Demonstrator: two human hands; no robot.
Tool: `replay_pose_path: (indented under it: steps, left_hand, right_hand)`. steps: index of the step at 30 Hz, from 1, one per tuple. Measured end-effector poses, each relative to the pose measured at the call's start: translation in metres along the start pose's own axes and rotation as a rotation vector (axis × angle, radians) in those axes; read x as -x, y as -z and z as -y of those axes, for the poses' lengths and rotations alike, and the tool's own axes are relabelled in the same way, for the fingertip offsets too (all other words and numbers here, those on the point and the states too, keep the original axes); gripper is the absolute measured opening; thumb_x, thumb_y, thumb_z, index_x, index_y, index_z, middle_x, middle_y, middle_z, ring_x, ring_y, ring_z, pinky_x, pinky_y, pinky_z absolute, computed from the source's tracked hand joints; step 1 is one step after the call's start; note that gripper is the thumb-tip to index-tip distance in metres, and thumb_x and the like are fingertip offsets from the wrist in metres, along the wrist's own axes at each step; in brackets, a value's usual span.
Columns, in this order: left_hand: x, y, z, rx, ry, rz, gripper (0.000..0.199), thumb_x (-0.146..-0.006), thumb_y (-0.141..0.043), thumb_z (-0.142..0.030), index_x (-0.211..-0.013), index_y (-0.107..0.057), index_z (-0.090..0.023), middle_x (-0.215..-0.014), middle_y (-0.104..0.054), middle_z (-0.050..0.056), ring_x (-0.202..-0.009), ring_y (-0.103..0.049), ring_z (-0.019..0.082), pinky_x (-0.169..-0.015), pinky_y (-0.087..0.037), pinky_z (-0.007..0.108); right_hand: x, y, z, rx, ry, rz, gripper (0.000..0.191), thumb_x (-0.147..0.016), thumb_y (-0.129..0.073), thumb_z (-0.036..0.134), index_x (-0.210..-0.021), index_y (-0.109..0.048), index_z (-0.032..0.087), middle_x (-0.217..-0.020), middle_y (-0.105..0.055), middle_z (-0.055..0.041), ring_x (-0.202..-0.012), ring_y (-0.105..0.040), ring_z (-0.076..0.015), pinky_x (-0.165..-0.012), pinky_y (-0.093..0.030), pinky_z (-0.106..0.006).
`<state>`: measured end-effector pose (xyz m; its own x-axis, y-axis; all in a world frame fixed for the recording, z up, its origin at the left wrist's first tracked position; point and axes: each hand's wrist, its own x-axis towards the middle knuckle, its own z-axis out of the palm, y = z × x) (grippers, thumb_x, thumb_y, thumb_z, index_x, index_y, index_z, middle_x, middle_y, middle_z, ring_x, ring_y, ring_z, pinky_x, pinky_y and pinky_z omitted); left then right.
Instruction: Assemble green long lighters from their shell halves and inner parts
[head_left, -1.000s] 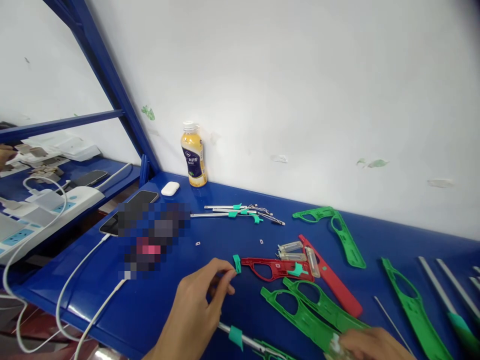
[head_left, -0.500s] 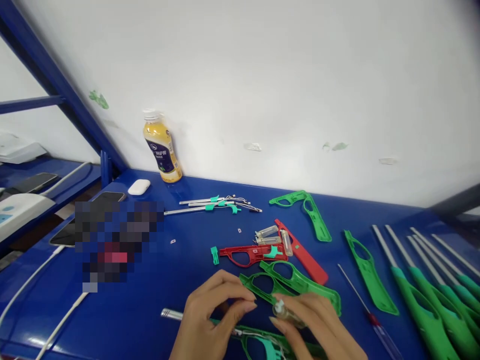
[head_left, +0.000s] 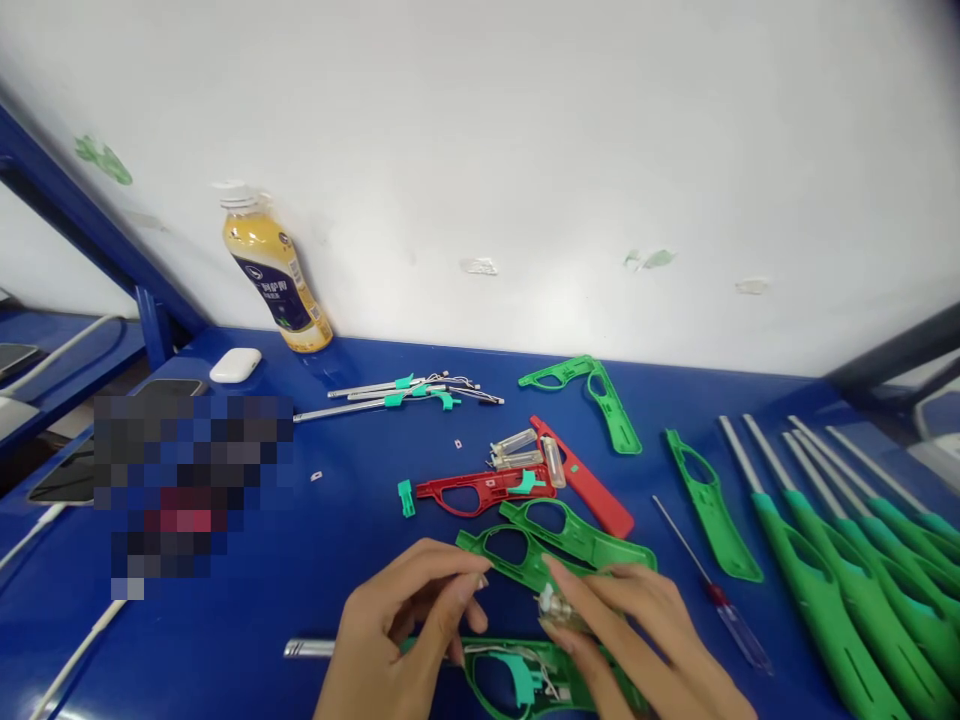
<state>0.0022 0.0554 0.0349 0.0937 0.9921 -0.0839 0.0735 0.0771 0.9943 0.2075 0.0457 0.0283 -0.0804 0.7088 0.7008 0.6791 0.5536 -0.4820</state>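
Right fingers [head_left: 589,600] pinch a clear tank [head_left: 559,610]; left fingers [head_left: 452,597], can't tell; lighters [head_left: 847,625] closed at four o'clock, green shell [head_left: 553,654] open at six!

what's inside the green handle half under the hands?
Inside the green handle half: a teal part and pale wires. The left hand hides its left end and the right hand its right end, so whatever sits there can't be seen.

1 yellow bottle [head_left: 276,275] near wall [head_left: 525,150] — white case [head_left: 235,365] nearby.
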Motion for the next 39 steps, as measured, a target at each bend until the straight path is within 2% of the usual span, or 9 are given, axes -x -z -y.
replay_pose_path:
  steps: [7,13,16,19,21,25,28,33,39]
  left_hand:
    - [0.006,-0.008,0.001,0.155,0.085,0.082,0.024,-0.100,-0.065,-0.045,-0.107,-0.077,-0.025,-0.089,-0.069,0.002,-0.060,-0.063,0.009,-0.053,-0.056,0.019]
    - [0.009,-0.014,-0.001,0.244,0.167,0.117,0.027,-0.099,-0.066,-0.047,-0.102,-0.074,-0.021,-0.084,-0.072,0.003,-0.055,-0.060,0.007,-0.054,-0.057,0.017]
    - [0.009,-0.014,-0.001,0.251,0.135,0.103,0.026,-0.099,-0.067,-0.047,-0.105,-0.077,-0.023,-0.088,-0.070,0.004,-0.064,-0.067,0.012,-0.049,-0.057,0.018]
    - [0.009,-0.013,-0.001,0.225,0.071,0.084,0.025,-0.098,-0.068,-0.045,-0.106,-0.080,-0.025,-0.096,-0.066,0.004,-0.060,-0.064,0.010,-0.048,-0.058,0.020]
    - [0.008,-0.014,0.000,0.208,0.085,0.090,0.026,-0.098,-0.068,-0.046,-0.105,-0.080,-0.024,-0.093,-0.065,0.003,-0.054,-0.059,0.007,-0.047,-0.057,0.019]
    - [0.008,-0.016,0.002,0.217,0.195,0.048,0.035,-0.090,-0.076,-0.052,-0.107,-0.077,-0.021,-0.078,-0.064,0.002,-0.059,-0.061,0.012,-0.039,-0.051,0.017]
    - [0.009,-0.016,0.001,0.222,0.254,0.054,0.041,-0.087,-0.077,-0.057,-0.102,-0.074,-0.019,-0.070,-0.062,0.001,-0.053,-0.056,0.011,-0.037,-0.048,0.016]
    - [0.010,-0.012,-0.005,0.187,0.256,0.072,0.042,-0.090,-0.074,-0.059,-0.096,-0.071,-0.018,-0.066,-0.060,-0.002,-0.042,-0.048,0.005,-0.037,-0.045,0.014]
    - [0.008,-0.013,-0.011,0.256,0.278,0.095,0.042,-0.087,-0.075,-0.060,-0.091,-0.069,-0.018,-0.062,-0.052,-0.004,-0.049,-0.049,0.009,-0.037,-0.046,0.015]
  right_hand:
    - [-0.004,0.006,-0.011,0.040,0.130,0.131,0.028,-0.094,-0.070,0.011,-0.118,-0.074,0.024,-0.093,-0.075,0.0005,-0.078,-0.073,-0.0123,-0.085,-0.058,-0.032]
    - [0.001,0.006,-0.009,0.049,0.163,0.160,0.028,-0.095,-0.070,0.011,-0.122,-0.072,0.021,-0.094,-0.074,-0.0004,-0.079,-0.072,-0.0104,-0.091,-0.056,-0.033]
    - [0.002,0.007,-0.007,0.043,0.159,0.152,0.029,-0.095,-0.071,0.010,-0.121,-0.072,0.021,-0.094,-0.074,0.0000,-0.079,-0.072,-0.0104,-0.092,-0.056,-0.034]
    - [0.001,0.008,-0.007,0.038,0.163,0.138,0.030,-0.095,-0.070,0.008,-0.122,-0.072,0.020,-0.095,-0.074,-0.0009,-0.080,-0.072,-0.0103,-0.092,-0.056,-0.034]
    - [0.001,0.008,-0.007,0.031,0.169,0.146,0.033,-0.095,-0.068,0.006,-0.125,-0.071,0.020,-0.098,-0.074,-0.0014,-0.083,-0.072,-0.0101,-0.094,-0.055,-0.034]
    - [0.001,0.009,-0.009,0.022,0.186,0.176,0.036,-0.096,-0.067,0.007,-0.129,-0.070,0.021,-0.100,-0.075,-0.0006,-0.085,-0.072,-0.0085,-0.097,-0.054,-0.032]
    - [0.002,0.008,-0.009,0.002,0.194,0.194,0.037,-0.097,-0.066,0.006,-0.130,-0.069,0.021,-0.100,-0.074,-0.0005,-0.086,-0.072,-0.0083,-0.097,-0.054,-0.031]
    - [0.003,0.008,-0.009,-0.025,0.212,0.210,0.037,-0.094,-0.068,0.003,-0.126,-0.071,0.022,-0.100,-0.075,-0.0004,-0.086,-0.072,-0.0094,-0.094,-0.055,-0.032]
    - [0.000,0.008,-0.008,-0.021,0.195,0.182,0.037,-0.093,-0.069,0.003,-0.124,-0.072,0.023,-0.100,-0.074,-0.0007,-0.089,-0.072,-0.0097,-0.090,-0.057,-0.029]
